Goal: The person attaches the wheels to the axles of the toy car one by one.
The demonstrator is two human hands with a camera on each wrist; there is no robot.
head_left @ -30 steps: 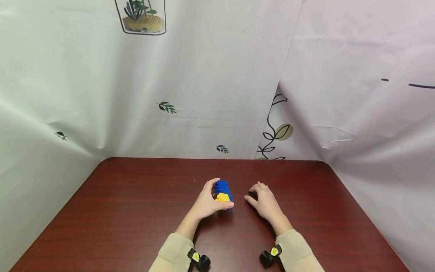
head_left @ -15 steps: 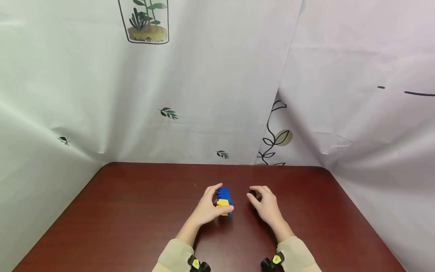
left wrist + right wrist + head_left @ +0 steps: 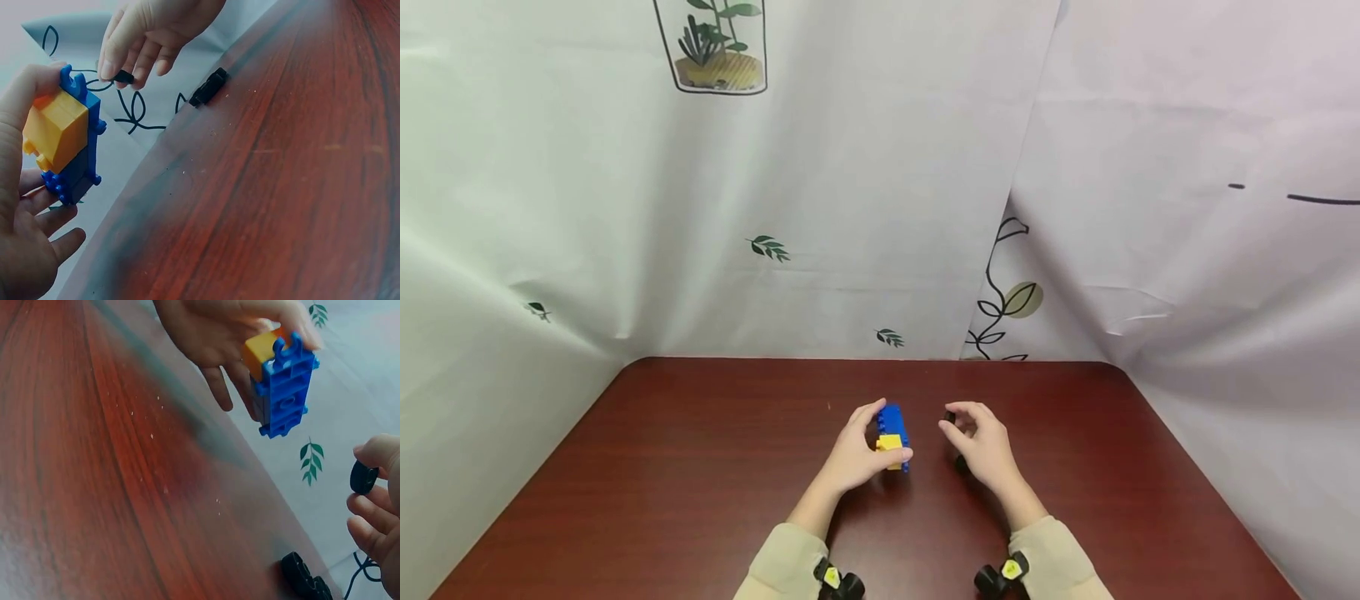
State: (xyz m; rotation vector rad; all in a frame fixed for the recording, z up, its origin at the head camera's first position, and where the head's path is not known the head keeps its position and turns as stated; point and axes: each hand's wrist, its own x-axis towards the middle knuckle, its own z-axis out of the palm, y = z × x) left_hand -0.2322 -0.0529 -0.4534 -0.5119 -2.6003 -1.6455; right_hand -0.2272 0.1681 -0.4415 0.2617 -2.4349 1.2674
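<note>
My left hand (image 3: pixel 852 458) grips a blue and yellow toy block vehicle (image 3: pixel 892 423) above the table, thumb on the near end and fingers at the far end. In the right wrist view its ribbed blue underside (image 3: pixel 290 394) shows, with small pegs along the edges. My right hand (image 3: pixel 991 450), a short way to the right, pinches a small round black toy wheel (image 3: pixel 363 477) between thumb and fingertips. Several more black wheels (image 3: pixel 209 87) sit close together on the table below that hand, mostly covered by it in the head view.
The reddish-brown wooden table (image 3: pixel 700 467) has rounded far corners. A pale printed cloth (image 3: pixel 865 183) hangs behind it and along both sides. Each wrist carries a small black camera, such as the left one (image 3: pixel 850 586).
My right hand has picked a black wheel up off the table, leaving the other wheels below it. My left hand keeps holding the toy vehicle in nearly the same place.
</note>
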